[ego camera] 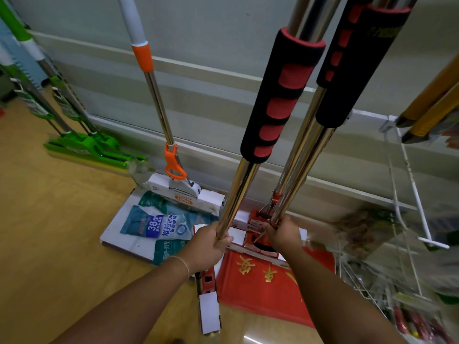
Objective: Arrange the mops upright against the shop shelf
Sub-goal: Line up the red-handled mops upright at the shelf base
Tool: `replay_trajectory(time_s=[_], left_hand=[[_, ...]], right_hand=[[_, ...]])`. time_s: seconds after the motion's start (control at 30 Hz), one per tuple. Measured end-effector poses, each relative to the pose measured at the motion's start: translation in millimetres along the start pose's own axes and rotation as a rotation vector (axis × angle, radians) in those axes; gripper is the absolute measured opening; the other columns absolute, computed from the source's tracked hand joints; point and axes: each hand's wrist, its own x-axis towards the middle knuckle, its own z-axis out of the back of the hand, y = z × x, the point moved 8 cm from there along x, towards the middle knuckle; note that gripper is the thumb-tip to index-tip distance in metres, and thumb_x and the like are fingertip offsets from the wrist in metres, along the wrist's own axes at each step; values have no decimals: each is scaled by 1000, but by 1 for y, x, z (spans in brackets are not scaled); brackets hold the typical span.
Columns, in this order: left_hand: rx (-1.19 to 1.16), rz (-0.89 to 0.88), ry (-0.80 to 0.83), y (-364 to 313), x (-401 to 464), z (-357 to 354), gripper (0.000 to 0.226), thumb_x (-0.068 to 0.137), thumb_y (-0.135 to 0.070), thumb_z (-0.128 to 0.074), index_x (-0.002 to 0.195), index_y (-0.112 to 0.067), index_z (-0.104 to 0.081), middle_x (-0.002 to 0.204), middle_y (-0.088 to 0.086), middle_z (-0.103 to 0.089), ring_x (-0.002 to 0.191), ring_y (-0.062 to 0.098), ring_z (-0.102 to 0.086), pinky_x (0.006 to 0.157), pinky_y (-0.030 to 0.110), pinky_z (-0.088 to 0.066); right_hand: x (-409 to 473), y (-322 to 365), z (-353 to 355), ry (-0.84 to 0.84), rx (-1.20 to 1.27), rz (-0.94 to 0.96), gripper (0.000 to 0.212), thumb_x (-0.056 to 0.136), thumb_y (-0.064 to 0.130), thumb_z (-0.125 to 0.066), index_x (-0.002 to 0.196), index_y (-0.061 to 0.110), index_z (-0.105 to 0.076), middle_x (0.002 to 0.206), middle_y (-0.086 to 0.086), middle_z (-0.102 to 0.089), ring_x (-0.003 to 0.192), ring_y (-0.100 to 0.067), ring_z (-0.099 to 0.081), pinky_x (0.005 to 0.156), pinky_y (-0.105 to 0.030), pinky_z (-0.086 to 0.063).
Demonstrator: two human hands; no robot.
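My left hand [210, 244] grips the steel pole of a mop with a black and red foam sleeve [280, 95]. That mop's red and white head [208, 301] lies on the floor below my wrist. My right hand [283, 235] grips the lower poles of two more black-sleeved mops [347, 78], whose red heads [255, 220] sit at the foot of the grey shelf wall [223, 78]. All three poles rise towards me. An orange and white mop [159, 100] leans upright against the wall on the left.
Green mops [82, 145] lean against the wall at far left. Packaged mop refills [159, 224] lie on a white board on the floor. A red mat with gold characters [260, 276] lies below my hands. A white wire rack [409, 189] with goods stands right, yellow handles above it.
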Motion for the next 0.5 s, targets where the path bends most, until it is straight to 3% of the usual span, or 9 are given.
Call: replay_trajectory(time_s=[0.1, 0.27, 0.5], left_hand=[[2, -26, -14, -4, 1, -5, 17, 96, -30, -55, 82, -21, -50, 78, -3, -56, 77, 10, -57, 79, 32, -50], [8, -35, -34, -7, 3, -12, 15, 95, -36, -54, 91, -22, -54, 84, -5, -59, 84, 9, -60, 80, 31, -51], [-6, -63, -15, -17, 7, -23, 20, 96, -38, -52, 79, -33, -43, 78, -7, -55, 77, 9, -57, 76, 30, -49]], right_hand=[[8, 10, -5, 10, 23, 23, 48, 83, 39, -75, 119, 14, -56, 104, -11, -71, 99, -36, -66, 77, -37, -51], [24, 21, -16, 32, 39, 3, 50, 76, 43, -79, 113, 19, -54, 100, -7, -72, 93, -32, -67, 75, -36, -54], [37, 29, -19, 69, 158, -36, 38, 77, 39, -80, 101, 18, -60, 90, 2, -68, 86, -23, -66, 69, -30, -47]])
